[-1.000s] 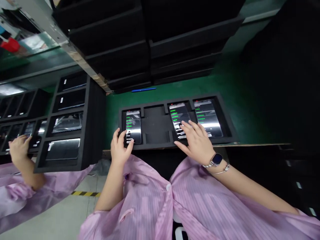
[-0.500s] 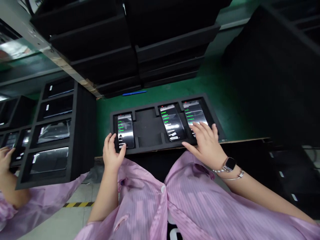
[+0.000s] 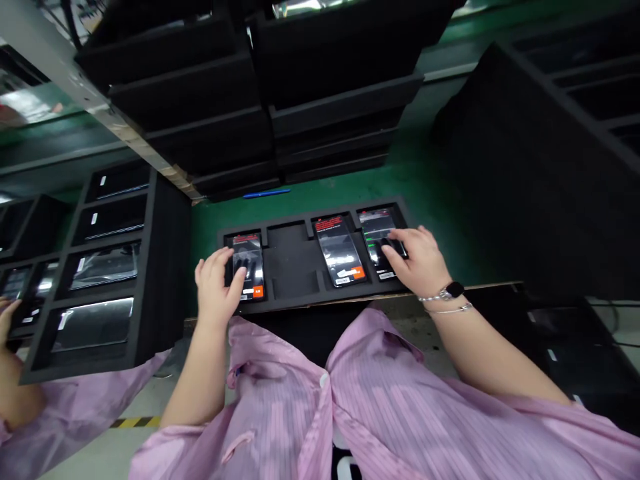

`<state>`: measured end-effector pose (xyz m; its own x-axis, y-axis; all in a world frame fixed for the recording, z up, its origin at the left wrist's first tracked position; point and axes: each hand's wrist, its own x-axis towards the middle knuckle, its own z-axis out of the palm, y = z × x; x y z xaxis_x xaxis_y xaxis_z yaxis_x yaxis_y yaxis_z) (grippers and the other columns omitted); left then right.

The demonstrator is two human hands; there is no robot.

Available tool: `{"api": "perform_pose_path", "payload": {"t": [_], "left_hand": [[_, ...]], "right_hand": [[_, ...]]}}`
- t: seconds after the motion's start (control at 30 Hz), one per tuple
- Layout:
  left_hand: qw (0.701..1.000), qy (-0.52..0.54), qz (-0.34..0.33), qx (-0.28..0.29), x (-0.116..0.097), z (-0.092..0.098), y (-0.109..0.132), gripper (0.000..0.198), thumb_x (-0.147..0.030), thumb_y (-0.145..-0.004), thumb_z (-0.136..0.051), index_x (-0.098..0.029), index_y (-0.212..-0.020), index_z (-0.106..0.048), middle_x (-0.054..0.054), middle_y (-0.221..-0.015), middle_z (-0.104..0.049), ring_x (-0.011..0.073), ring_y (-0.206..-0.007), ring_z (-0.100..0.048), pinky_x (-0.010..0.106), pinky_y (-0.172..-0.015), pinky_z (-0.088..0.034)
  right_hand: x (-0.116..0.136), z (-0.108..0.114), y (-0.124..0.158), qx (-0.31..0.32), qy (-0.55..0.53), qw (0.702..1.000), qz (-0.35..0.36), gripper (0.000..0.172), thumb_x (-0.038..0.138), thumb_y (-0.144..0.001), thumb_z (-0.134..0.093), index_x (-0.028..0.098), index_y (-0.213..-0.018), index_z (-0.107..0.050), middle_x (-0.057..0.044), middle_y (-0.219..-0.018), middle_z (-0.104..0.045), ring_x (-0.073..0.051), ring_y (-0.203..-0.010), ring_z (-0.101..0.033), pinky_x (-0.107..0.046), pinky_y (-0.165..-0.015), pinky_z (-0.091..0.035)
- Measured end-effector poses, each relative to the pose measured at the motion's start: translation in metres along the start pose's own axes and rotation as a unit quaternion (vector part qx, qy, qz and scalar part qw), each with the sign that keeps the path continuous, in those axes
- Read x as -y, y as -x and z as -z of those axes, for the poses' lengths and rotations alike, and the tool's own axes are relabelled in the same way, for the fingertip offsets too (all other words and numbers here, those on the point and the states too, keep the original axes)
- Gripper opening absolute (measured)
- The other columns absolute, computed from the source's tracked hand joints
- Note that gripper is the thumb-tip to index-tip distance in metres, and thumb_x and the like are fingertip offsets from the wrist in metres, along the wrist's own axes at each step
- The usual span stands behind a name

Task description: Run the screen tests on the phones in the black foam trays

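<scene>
Tray (image 3: 293, 299) of matte black material, its pockets (image 3: 293, 257) rectangular, holds three glossy, flat phones (image 3: 340, 250). Left hand (image 3: 216, 287), half open, overlaps the left phone (image 3: 253, 263); right hand (image 3: 420, 262), loosely curled, overlaps the right phone (image 3: 375, 240); contact unclear.

Green-topped workbench (image 3: 325, 190), thin brownish front edge (image 3: 485, 287). Pale metal post (image 3: 65, 70) slants across upper left, lower stretch tan and scuffed-looking. Pale rail (image 3: 447, 72) behind bench, upper right. Floor (image 3: 95, 450) lower left: light grey, yellow-and-black striped tape (image 3: 133, 423) across it. Lighting uneven, right side dark. Far upper left bright, cluttered, too blurred to read.
</scene>
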<state>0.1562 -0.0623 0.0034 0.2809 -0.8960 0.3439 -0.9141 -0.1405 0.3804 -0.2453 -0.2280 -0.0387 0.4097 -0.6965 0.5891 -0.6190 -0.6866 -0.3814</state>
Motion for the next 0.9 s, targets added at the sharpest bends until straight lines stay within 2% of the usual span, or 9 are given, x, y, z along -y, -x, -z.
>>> {"api": "perform_pose_path", "payload": {"t": [0.07,0.17,0.23,0.3,0.37,0.53,0.7,0.8,0.9], "left_hand": [[0.999,-0.033,-0.009,-0.013,-0.001,-0.011,-0.002,0.05,-0.053,-0.096,-0.053,-0.018,-0.131,-0.062,0.019,-0.147,-0.054,0.0359,-0.144,-0.043,0.057,-0.124,-0.023],[0.995,-0.084,-0.026,-0.043,-0.001,-0.021,0.002,0.061,-0.058,-0.092,-0.059,-0.015,-0.135,-0.061,0.022,-0.151,-0.05,0.0387,-0.147,-0.036,0.058,-0.125,-0.019],[0.995,-0.092,-0.035,-0.002,0.0,-0.022,0.004,0.059,-0.056,-0.094,-0.057,-0.017,-0.138,-0.058,0.019,-0.143,-0.058,0.0364,-0.137,-0.047,0.06,-0.125,-0.015],[0.993,-0.095,-0.041,0.059,0.0,-0.021,0.003,0.051,-0.053,-0.096,-0.056,-0.021,-0.136,-0.06,0.014,-0.135,-0.065,0.0348,-0.128,-0.054,0.064,-0.125,-0.011],[0.992,-0.098,-0.045,0.072,0.0,-0.02,0.002,0.045,-0.053,-0.095,-0.058,-0.024,-0.129,-0.064,0.011,-0.133,-0.068,0.0345,-0.127,-0.055,0.065,-0.124,-0.009],[0.993,-0.09,-0.037,0.059,0.006,-0.02,0.001,0.035,-0.049,-0.096,-0.058,-0.025,-0.12,-0.068,0.011,-0.135,-0.066,0.0311,-0.129,-0.056,0.057,-0.123,-0.022],[0.994,-0.086,-0.035,0.056,0.015,-0.021,-0.002,0.041,-0.05,-0.096,-0.054,-0.023,-0.124,-0.067,0.013,-0.132,-0.068,0.0293,-0.124,-0.061,0.053,-0.122,-0.028],[0.995,-0.082,-0.045,0.042,0.021,-0.021,-0.003,0.043,-0.051,-0.094,-0.051,-0.022,-0.122,-0.068,0.013,-0.132,-0.068,0.0303,-0.122,-0.062,0.053,-0.118,-0.035],[0.995,-0.073,-0.071,0.023,0.045,-0.028,-0.006,0.048,-0.055,-0.089,-0.048,-0.024,-0.116,-0.071,0.012,-0.125,-0.072,0.0335,-0.116,-0.066,0.056,-0.111,-0.043]], "right_hand": [[-0.002,-0.008,0.0,0.0,0.036,0.999,0.031,0.032,0.043,-0.105,-0.051,0.017,-0.121,-0.062,-0.014,-0.117,-0.066,-0.032,-0.114,-0.06,-0.055,-0.11,-0.041],[0.001,-0.016,0.002,0.01,0.089,0.996,0.026,0.047,0.054,-0.104,-0.051,0.014,-0.129,-0.061,-0.021,-0.141,-0.049,-0.039,-0.132,-0.044,-0.058,-0.11,-0.041],[0.003,-0.019,0.003,0.045,0.088,0.995,0.007,0.06,0.062,-0.105,-0.045,0.011,-0.135,-0.057,-0.024,-0.144,-0.045,-0.041,-0.134,-0.042,-0.062,-0.113,-0.036],[0.002,-0.023,0.002,0.086,0.066,0.994,-0.004,0.069,0.067,-0.105,-0.038,0.008,-0.138,-0.052,-0.025,-0.137,-0.051,-0.039,-0.127,-0.047,-0.064,-0.114,-0.032],[0.001,-0.025,0.0,0.109,0.049,0.993,-0.01,0.071,0.068,-0.105,-0.035,0.007,-0.137,-0.051,-0.023,-0.129,-0.057,-0.037,-0.121,-0.051,-0.064,-0.114,-0.031],[0.012,-0.025,-0.01,0.124,0.034,0.992,0.004,0.05,0.057,-0.108,-0.036,0.016,-0.109,-0.064,-0.015,-0.117,-0.064,-0.033,-0.113,-0.055,-0.066,-0.115,-0.025],[0.05,-0.041,-0.026,0.105,0.0,0.994,0.025,0.042,0.049,-0.108,-0.044,0.015,-0.128,-0.058,-0.017,-0.129,-0.059,-0.032,-0.126,-0.05,-0.064,-0.117,-0.024],[0.073,-0.055,-0.031,0.101,-0.005,0.994,0.04,0.036,0.044,-0.105,-0.053,0.016,-0.127,-0.059,-0.016,-0.124,-0.062,-0.031,-0.121,-0.052,-0.062,-0.117,-0.027],[0.081,-0.067,-0.04,0.094,0.029,0.994,0.055,0.046,0.049,-0.096,-0.071,0.016,-0.125,-0.061,-0.014,-0.123,-0.063,-0.029,-0.12,-0.053,-0.057,-0.118,-0.028]]}}
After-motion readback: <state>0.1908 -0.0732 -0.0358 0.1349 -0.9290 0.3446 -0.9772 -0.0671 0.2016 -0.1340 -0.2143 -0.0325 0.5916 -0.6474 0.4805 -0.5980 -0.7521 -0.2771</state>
